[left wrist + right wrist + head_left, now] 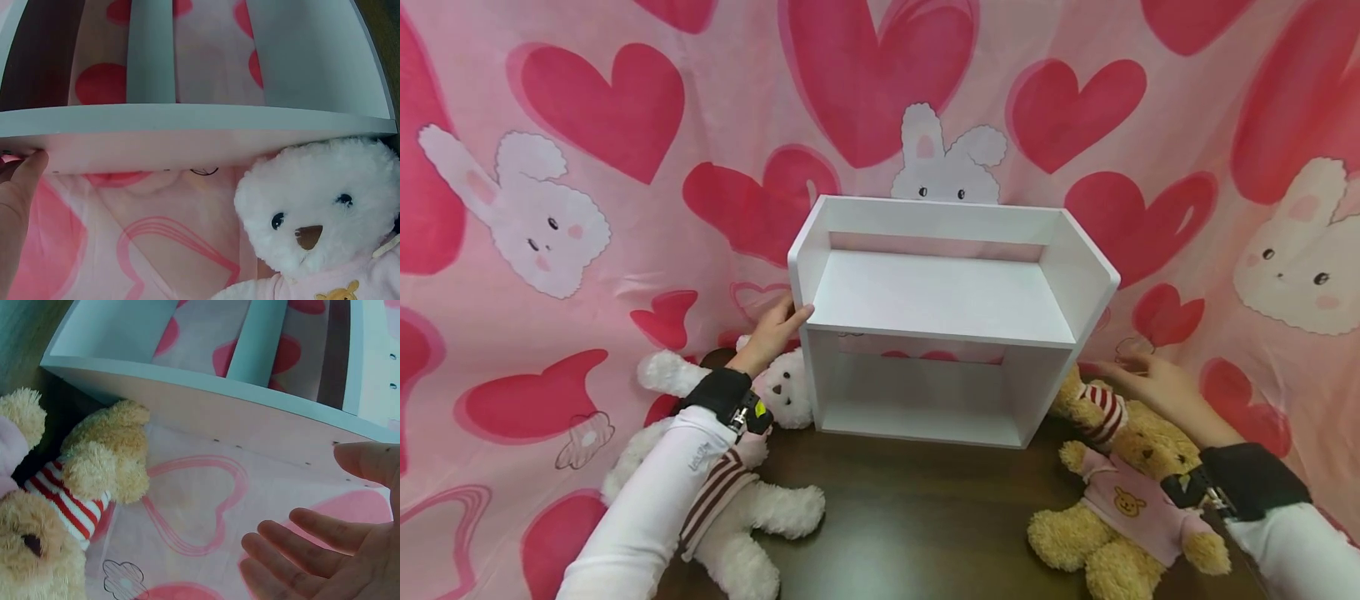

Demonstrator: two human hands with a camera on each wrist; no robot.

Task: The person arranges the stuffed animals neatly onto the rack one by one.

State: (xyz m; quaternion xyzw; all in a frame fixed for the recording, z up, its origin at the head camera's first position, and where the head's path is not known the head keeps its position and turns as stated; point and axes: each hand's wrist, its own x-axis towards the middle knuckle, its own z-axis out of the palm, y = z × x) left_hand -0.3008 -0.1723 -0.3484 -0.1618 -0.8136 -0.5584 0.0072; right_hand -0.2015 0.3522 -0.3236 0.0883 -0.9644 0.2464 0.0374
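A white two-tier shelf [943, 292] stands upright on a dark table, against a patterned cloth. My left hand [771, 333] is at its left side panel, the thumb touching the panel's outer face near the front edge in the left wrist view. My right hand [1161, 387] hovers off the right side with fingers spread, holding nothing; a gap shows between it and the side panel [206, 415]. Beside the shelf's left side sits a white teddy bear [312, 206] in a pink top. Close to its right side is a tan bear [106, 453] in red-and-white stripes.
Under my left sleeve lies another white bear [737, 517] in a brown-striped top. A tan teddy bear [1131, 500] in a pink shirt lies at the right front. Pink cloth [647, 250] with hearts and rabbits hangs behind and along both sides. The dark tabletop [910, 517] extends before the shelf.
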